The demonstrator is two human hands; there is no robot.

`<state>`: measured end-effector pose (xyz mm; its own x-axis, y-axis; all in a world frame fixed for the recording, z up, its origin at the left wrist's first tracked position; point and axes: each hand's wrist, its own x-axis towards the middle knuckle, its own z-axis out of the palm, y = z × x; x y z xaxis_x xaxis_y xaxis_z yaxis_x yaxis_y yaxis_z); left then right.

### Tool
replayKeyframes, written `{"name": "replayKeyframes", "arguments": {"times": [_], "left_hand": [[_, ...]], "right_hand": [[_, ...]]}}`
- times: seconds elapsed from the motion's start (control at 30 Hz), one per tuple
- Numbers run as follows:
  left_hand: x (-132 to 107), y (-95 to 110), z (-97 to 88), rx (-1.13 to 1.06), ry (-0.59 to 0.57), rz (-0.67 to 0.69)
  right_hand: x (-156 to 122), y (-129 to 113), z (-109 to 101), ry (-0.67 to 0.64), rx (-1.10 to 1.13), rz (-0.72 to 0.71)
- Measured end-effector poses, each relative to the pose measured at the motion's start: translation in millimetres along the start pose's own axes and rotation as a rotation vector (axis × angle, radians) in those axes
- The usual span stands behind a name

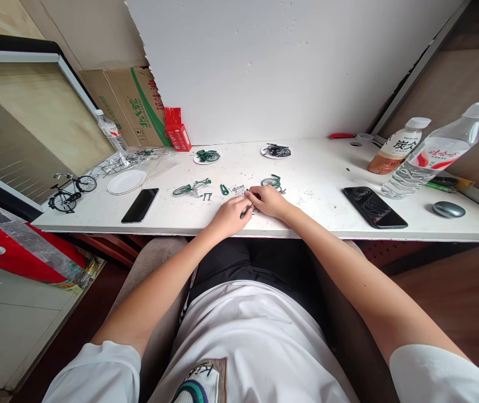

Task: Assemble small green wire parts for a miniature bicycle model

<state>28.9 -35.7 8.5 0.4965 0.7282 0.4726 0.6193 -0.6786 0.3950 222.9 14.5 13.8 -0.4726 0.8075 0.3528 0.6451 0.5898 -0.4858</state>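
Observation:
Close to the table's front edge my left hand is closed, pinching a small dark green part. My right hand meets it, fingers pressed together; what they grip, if anything, is too small to make out. Just behind the hands lie a green part with a wheel, some thin metallic bits and an elongated green piece. Farther left is a partly built green model bicycle, with a small green bracket-like piece beside it.
A finished black model bicycle stands at left, near a white plate and a phone. Plates of green parts and black parts sit behind. At right are another phone, bottles and a mouse.

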Motion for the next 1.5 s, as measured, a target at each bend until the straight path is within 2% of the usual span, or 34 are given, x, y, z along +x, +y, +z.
{"name": "replayKeyframes", "arguments": {"times": [1.5], "left_hand": [[0.0, -2.5, 2.3, 0.004, 0.007, 0.002]], "right_hand": [[0.3, 2.6, 1.6, 0.002, -0.003, 0.002]]}}
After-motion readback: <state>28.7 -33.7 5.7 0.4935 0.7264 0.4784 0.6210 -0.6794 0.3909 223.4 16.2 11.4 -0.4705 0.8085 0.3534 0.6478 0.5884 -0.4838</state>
